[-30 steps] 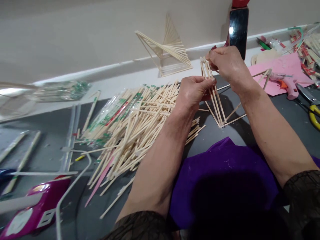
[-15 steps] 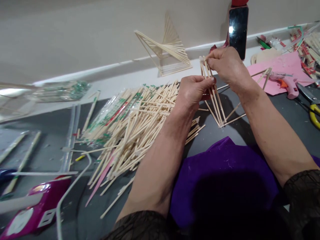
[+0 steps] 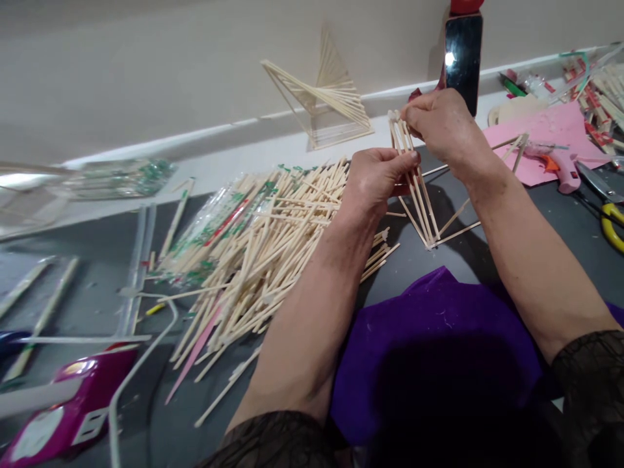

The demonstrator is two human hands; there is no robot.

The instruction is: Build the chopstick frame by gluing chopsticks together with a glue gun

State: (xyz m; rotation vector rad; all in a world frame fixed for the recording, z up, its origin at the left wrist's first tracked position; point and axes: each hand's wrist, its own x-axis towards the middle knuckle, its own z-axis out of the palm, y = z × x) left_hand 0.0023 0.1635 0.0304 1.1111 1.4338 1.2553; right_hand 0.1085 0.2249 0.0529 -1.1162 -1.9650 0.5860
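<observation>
A frame of thin wooden sticks (image 3: 423, 205) stands on the grey tabletop, its upright sticks fanning up from a joined corner at the bottom. My left hand (image 3: 377, 174) is closed around these uprights at mid-height, thumb in front. At their top end, the fingertips of my right hand (image 3: 441, 127) pinch the tip of a stick. Whitish glue shows on the stick tops beside those fingers. Left of my left hand lies a big heap of loose wooden sticks (image 3: 287, 227), with wrapped chopsticks (image 3: 214, 218) next to it.
A finished-looking stick model (image 3: 336, 97) leans by the wall. A phone (image 3: 463, 62) stands upright behind my right hand. To the right lie a pink glue gun (image 3: 560, 166) on pink paper (image 3: 550, 127) and yellow-handled scissors (image 3: 611, 224). A magenta device (image 3: 73, 403) sits front left.
Almost nothing differs. My right fingers have shifted very slightly at the top of the sticks; my left hand keeps its hold.
</observation>
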